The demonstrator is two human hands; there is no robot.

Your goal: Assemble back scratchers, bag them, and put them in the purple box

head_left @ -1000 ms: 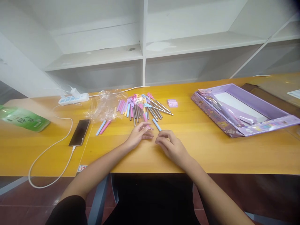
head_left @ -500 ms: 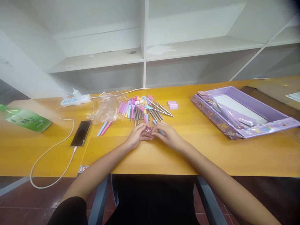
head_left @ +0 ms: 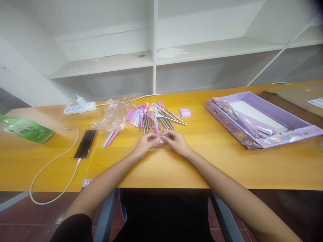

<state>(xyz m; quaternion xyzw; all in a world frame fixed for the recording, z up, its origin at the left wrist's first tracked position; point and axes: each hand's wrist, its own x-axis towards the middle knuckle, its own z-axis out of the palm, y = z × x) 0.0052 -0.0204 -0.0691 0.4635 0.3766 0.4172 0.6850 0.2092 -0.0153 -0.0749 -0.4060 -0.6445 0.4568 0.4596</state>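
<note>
My left hand [head_left: 147, 144] and my right hand [head_left: 176, 142] meet near the table's middle, fingers pinched around a small pink item [head_left: 160, 140] in shiny clear wrapping. Its exact shape is too small to tell. Just beyond my fingertips lies a pile of metal rods [head_left: 165, 122] with pink, purple, yellow and blue hand-shaped heads [head_left: 142, 108]. Pastel handles [head_left: 131, 115] lie at the pile's left side. A blue stick [head_left: 108, 138] and a pink stick [head_left: 113, 138] rest apart, left of my left hand.
Crumpled clear plastic [head_left: 112, 116], a power strip [head_left: 80, 107], a cabled phone [head_left: 85, 144] and a green bottle [head_left: 27, 128] are on the left. Small pink boxes [head_left: 185, 112] sit behind my right hand. A purple open box [head_left: 275, 109] holding wrapped items stands at right.
Both hands have shifted slightly, with the fingers now pinched around the pink item, which shows more clearly. The blue stick under my right fingers is now mostly out of sight.
</note>
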